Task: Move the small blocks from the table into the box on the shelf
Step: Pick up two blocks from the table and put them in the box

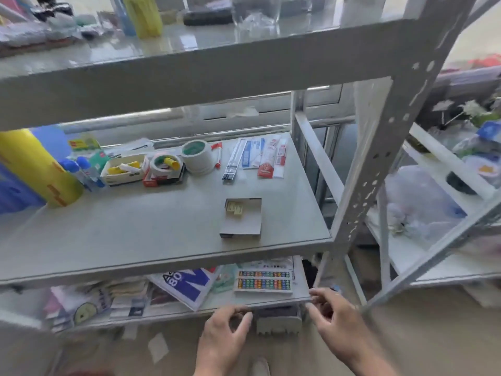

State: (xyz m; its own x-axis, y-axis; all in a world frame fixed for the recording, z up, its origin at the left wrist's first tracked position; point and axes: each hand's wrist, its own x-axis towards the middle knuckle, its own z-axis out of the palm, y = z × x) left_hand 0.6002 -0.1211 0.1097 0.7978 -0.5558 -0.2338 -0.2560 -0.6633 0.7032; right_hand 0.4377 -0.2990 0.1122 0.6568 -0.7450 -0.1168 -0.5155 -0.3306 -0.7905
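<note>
Left hand and right hand are seen curled down low; what's held can't be made out tbh. Box, few blocks inside, is parked near the shelf edge, so it's easily knocked off.

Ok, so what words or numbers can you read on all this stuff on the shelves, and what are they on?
"80": on the white and blue paper pack on the lower shelf, printed at a slant.
Letters just above that "80": too blurred to read.
Print on the flat packets at the back of the middle shelf: too small and blurred to read.
Red marks on the yellow roll: unreadable.
Print on the red box: unreadable.
</note>
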